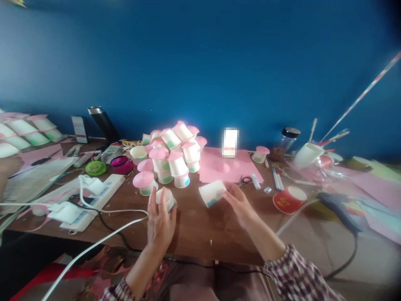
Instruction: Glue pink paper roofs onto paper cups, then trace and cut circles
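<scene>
My left hand (161, 223) has its fingers and thumb around a white paper cup (166, 196) low over the table, beside the front of a stack. In my right hand (239, 202), a second white paper cup (211, 193) with a blue-green patch is pinched between thumb and fingers, tilted above the table. Close by, several stacked white cups with pink paper discs (177, 163) form a pile. A pink paper sheet (209, 163) lies behind my right hand, with scissors (246, 179) at its front edge.
A white power strip (94, 205) with plugs and cables is at left. To the right are a red paper cup (288, 199), a glue gun (340, 211) and a jar (283, 144). One disc-topped cup (260, 154) stands behind. Another person's hand (8, 171) is at far left.
</scene>
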Demonstrator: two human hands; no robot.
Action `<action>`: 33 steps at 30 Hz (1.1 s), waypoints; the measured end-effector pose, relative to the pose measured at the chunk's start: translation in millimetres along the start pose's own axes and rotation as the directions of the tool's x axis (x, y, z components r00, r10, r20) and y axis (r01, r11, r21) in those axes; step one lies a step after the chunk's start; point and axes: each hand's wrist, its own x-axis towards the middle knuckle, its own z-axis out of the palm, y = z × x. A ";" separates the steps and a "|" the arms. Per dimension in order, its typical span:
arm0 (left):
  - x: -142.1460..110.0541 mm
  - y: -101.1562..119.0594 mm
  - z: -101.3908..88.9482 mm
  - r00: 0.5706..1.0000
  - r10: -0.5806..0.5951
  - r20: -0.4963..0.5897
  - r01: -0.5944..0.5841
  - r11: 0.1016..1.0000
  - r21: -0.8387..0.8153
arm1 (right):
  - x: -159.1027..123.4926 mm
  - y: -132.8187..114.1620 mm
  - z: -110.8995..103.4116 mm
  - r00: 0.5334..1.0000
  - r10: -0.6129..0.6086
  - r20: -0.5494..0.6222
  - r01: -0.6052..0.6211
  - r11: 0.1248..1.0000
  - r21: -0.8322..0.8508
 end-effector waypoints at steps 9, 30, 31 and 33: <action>-1.1 0.2 -0.7 1.000 0.009 -0.017 -0.008 0.999 0.054 | 4.4 0.5 2.5 0.921 -0.342 0.185 0.342 0.489 -0.802; 8.2 58.5 6.9 0.970 0.235 -0.055 -0.241 0.944 -0.227 | -72.4 -14.6 -76.3 0.925 -0.376 0.055 0.300 0.632 -0.715; 11.4 61.8 11.3 0.966 0.248 -0.066 -0.257 0.941 -0.222 | -78.1 -13.9 -90.8 0.929 -0.371 -0.005 0.247 0.628 -0.738; 16.6 63.7 19.9 0.965 0.252 -0.068 -0.260 0.944 -0.202 | -88.1 -11.4 -121.2 0.921 -0.364 -0.140 0.136 0.636 -0.759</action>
